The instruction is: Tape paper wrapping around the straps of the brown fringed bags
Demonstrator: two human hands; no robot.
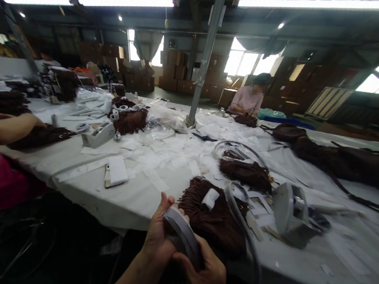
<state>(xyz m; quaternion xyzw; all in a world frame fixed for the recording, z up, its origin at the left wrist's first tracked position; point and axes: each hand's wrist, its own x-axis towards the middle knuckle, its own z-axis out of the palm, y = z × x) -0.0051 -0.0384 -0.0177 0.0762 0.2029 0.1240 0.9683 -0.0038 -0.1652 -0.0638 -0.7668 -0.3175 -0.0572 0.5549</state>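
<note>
Close to the table's front edge, my left hand (159, 242) is closed around one end of a smooth grey band (185, 235), its thumb pointing up. My right hand (205, 273) grips the lower end of the same band between thumb and fingers. The band curves between both hands; its exact material cannot be made out. Just beyond them lies a dark brown fringed bag (195, 223) with a white wrapped roll (210, 198) on top. A long grey translucent strip (243, 223) loops over the bag's right side and hangs past the table edge.
A tape dispenser (290, 214) stands at right, another (99, 135) at left. Paper scraps, a white-topped phone-like object (117, 171) and a second fringed bag (247, 172) lie on the white-covered table (103, 200). A co-worker's arm (9, 129) reaches in left; another person (249, 98) sits opposite. A post (206, 58) rises mid-table.
</note>
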